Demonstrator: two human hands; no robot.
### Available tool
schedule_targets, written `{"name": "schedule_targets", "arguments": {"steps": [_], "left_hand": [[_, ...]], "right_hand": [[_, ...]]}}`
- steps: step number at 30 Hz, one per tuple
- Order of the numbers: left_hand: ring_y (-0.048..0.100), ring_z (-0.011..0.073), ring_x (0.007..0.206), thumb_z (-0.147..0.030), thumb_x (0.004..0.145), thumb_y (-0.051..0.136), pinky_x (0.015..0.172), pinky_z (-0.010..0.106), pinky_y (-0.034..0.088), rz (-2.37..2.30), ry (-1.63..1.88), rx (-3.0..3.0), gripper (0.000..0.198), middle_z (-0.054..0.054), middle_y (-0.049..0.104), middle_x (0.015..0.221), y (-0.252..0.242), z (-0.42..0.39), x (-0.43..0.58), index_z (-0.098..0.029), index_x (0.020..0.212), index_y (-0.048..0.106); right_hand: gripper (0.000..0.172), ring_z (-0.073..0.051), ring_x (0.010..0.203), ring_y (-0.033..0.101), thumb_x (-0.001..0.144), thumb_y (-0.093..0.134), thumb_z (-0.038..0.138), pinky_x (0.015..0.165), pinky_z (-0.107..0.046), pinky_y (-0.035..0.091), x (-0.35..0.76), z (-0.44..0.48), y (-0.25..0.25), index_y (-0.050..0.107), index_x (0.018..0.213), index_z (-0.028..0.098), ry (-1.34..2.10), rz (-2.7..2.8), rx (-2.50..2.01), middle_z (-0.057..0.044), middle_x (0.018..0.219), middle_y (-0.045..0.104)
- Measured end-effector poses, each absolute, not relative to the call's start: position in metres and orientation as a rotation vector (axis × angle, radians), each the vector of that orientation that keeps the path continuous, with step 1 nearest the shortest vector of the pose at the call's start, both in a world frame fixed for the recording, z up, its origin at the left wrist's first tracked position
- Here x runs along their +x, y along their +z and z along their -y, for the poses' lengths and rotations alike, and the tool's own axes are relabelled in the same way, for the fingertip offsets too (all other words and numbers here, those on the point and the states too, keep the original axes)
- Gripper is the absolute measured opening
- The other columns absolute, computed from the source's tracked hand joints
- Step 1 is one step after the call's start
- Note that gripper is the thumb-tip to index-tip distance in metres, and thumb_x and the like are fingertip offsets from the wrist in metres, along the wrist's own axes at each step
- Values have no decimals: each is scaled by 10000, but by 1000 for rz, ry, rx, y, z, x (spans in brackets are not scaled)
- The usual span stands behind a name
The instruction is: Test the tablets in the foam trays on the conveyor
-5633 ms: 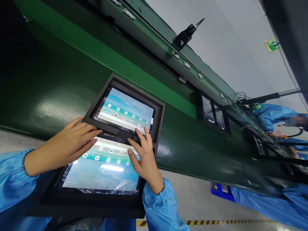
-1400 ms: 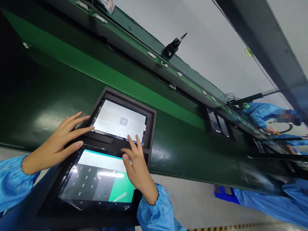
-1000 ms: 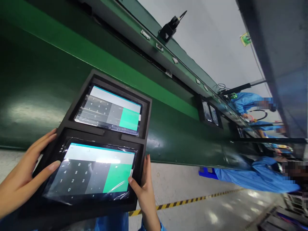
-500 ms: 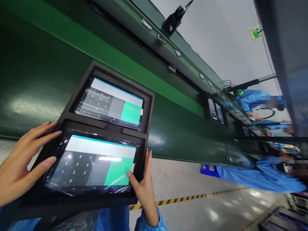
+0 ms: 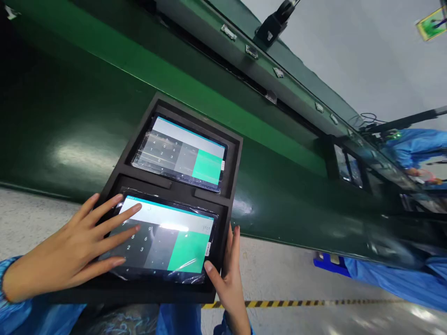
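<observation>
A black foam tray [image 5: 115, 168] with two compartments sits at the near edge of the green bench, partly overhanging it. In the near compartment lies a film-covered tablet [image 5: 159, 246] showing a calculator keypad. My left hand [image 5: 91, 242] is spread over this tablet's left side, fingers apart, hiding part of the keypad. My right hand [image 5: 228, 274] grips the tray's right edge, thumb on top by the tablet's corner and fingers along the outer side. A second tablet [image 5: 181, 153], also with a calculator on screen, lies in the far compartment.
Another tray with tablets [image 5: 347, 165] stands farther right along the green bench [image 5: 279, 186]. A rail with small sockets [image 5: 251, 51] and a black adapter [image 5: 270, 30] runs behind. People in blue clothing [image 5: 415, 144] are at the right. Striped tape [image 5: 279, 303] marks the floor.
My left hand has moved from the tray's left edge onto the near tablet. Small characters now show on its display. The view has shifted, placing the tray farther right; my right hand keeps its hold.
</observation>
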State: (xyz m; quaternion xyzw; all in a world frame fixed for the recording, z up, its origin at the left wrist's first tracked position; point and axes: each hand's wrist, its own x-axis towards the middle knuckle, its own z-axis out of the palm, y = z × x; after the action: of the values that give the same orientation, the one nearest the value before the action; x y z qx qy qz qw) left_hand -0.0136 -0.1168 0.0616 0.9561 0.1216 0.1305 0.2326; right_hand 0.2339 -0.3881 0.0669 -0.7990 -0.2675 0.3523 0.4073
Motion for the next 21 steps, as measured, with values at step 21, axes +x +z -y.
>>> {"name": "schedule_targets", "arguments": {"steps": [21], "left_hand": [[136,376,1539,-372,722,435,1257,559,77,-758,385,2097,704,-291,249,1589,54,99,-25,-668,1360,419]], "right_hand": [[991,-278,1566,-22,950,639,341,1280,-510,175,234,380,75,-99,1611,350,884,838,-2148,9,1712,-61]]}}
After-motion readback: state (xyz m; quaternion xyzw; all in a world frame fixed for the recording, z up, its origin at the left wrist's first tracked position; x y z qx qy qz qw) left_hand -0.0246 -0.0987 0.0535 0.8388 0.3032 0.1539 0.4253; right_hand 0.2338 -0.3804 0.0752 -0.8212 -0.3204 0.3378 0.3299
